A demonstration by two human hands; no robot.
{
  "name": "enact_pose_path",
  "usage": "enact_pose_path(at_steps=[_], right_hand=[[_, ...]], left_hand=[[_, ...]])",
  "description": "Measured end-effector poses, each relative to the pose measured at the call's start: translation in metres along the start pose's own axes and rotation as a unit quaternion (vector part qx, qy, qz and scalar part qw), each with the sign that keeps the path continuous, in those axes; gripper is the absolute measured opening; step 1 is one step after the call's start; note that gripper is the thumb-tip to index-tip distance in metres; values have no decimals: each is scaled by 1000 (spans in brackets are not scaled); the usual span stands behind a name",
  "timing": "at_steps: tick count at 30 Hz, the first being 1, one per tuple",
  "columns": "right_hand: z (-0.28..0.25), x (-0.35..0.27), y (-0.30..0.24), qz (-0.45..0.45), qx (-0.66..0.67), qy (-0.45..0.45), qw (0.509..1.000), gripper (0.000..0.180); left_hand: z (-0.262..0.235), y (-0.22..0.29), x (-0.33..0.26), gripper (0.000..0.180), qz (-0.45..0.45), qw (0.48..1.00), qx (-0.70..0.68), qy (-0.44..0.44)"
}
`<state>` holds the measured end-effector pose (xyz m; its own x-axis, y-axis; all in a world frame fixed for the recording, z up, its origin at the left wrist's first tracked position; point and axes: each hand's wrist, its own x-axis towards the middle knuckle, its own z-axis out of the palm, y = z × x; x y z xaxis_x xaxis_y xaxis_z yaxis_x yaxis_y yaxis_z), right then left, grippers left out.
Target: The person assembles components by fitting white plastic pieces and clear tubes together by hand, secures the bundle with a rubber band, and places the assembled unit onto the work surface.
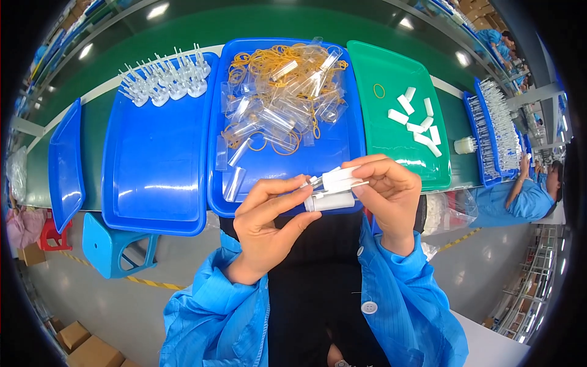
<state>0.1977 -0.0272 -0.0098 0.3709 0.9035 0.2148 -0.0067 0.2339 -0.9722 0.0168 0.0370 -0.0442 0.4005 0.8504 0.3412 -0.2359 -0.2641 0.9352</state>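
Both forearms, in blue sleeves, come up from the lower edge and meet in front of the chest. The left hand [269,223] is turned palm-up, wrist bent back, thumb and forefinger stretched out and pinched together at the tips. The right hand [388,189] arches over from the other side, fingers curled down, fingertips [358,177] pinching close to the left hand's.

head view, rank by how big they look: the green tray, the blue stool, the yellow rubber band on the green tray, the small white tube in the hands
1. green tray
2. blue stool
3. small white tube, though nearness to the camera enlarges it
4. yellow rubber band
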Motion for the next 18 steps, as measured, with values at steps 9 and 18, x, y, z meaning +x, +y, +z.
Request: enact_pose_path(at_steps=[9, 18], right_hand=[[3, -1, -1, 50, 17, -44, 998, 21], [-46, 27, -11, -79, -212, -99, 969, 35]], left_hand=[[0, 1, 2, 38, -4, 1000, 26, 4], [-3, 3, 2, 46, -49, 998, -9, -42]])
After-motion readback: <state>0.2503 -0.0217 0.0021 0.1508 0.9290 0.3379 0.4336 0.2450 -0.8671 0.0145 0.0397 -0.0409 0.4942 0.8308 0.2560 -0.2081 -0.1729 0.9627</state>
